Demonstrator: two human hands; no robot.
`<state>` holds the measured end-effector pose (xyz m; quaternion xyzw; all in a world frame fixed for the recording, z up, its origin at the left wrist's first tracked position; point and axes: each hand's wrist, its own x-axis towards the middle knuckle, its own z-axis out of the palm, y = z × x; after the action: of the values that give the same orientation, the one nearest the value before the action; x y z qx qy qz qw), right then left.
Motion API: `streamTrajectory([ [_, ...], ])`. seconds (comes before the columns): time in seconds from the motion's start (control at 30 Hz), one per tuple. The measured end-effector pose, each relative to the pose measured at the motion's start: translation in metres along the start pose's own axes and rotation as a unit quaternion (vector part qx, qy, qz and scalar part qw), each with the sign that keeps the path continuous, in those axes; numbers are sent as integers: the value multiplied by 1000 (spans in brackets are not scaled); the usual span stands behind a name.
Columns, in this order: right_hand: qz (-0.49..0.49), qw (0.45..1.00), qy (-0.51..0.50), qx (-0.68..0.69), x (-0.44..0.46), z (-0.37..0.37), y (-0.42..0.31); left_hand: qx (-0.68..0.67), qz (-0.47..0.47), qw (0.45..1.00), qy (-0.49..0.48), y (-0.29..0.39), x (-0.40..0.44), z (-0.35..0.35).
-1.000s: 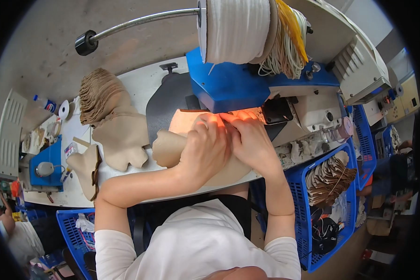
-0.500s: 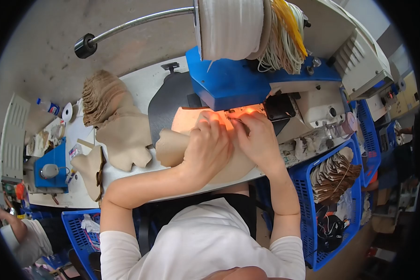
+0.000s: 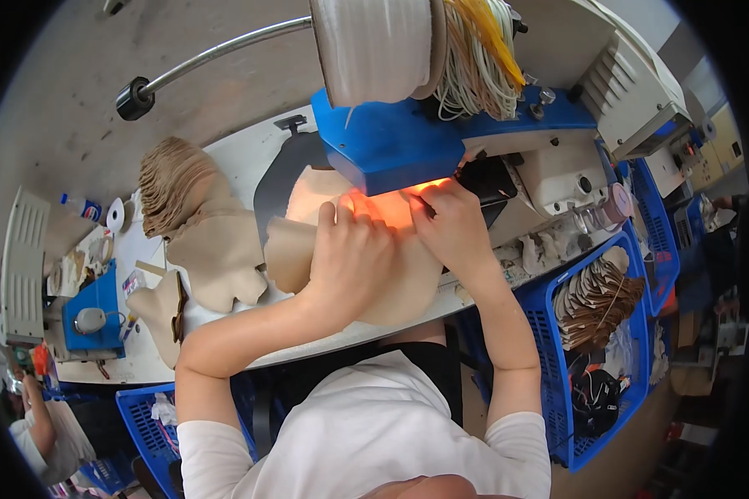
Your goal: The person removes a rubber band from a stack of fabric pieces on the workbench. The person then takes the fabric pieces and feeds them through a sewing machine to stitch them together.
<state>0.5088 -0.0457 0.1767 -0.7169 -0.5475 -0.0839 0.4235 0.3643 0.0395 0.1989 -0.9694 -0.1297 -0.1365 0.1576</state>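
Observation:
A beige leather-like piece (image 3: 404,291) lies under both hands on the machine bed, its left part curled over. My left hand (image 3: 354,249) rests on this piece with fingers spread and slightly bent. My right hand (image 3: 453,224) has thumb and forefinger closed together at the piece's edge, close beneath the blue machine head (image 3: 391,145). Orange light shines on the fingertips and the material there. The exact working point is hidden by the machine head and my fingers.
At left, a stack of beige pieces (image 3: 175,183) and a loose flat piece (image 3: 216,258) lie on the white table. A large spool (image 3: 379,50) hangs above the machine. Blue crates stand at right (image 3: 549,358) and lower left (image 3: 146,424). Another person (image 3: 50,424) sits far left.
The view has shifted slightly. My right hand has moved a little right and away from my left hand. More of the beige piece shows at the back, beside the machine head.

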Motion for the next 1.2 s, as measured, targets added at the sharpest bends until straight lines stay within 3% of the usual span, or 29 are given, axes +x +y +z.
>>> streamTrajectory([
  [0.13, 9, 1000, -12, -6, 0, 2, 1, -91, 22, 995, 29, -2, -1, -4],
  [0.23, 12, 1000, -9, 9, 1, 2, -3, -224, -27, 974, -7, -2, -4, -8],
  [0.37, 19, 999, -4, 50, 1, 1, -9, -246, -13, 968, 52, -17, -9, 2],
  [0.47, 36, 997, -21, 67, -1, 3, -11, -299, -39, 953, 10, -34, -11, 4],
  [0.63, 35, 998, -29, 52, -5, 2, -17, -323, 31, 944, 53, -65, 0, 19],
  [0.73, 43, 997, -18, 59, -13, -1, -17, -382, 41, 923, -7, -80, 9, 19],
  [0.9, 44, 996, -2, 74, -19, -8, -17, -377, 116, 919, 14, -97, 17, 34],
  [1.2, 31, 996, 9, 88, -23, -9, -16, -321, 92, 942, 22, -89, 12, 23],
])
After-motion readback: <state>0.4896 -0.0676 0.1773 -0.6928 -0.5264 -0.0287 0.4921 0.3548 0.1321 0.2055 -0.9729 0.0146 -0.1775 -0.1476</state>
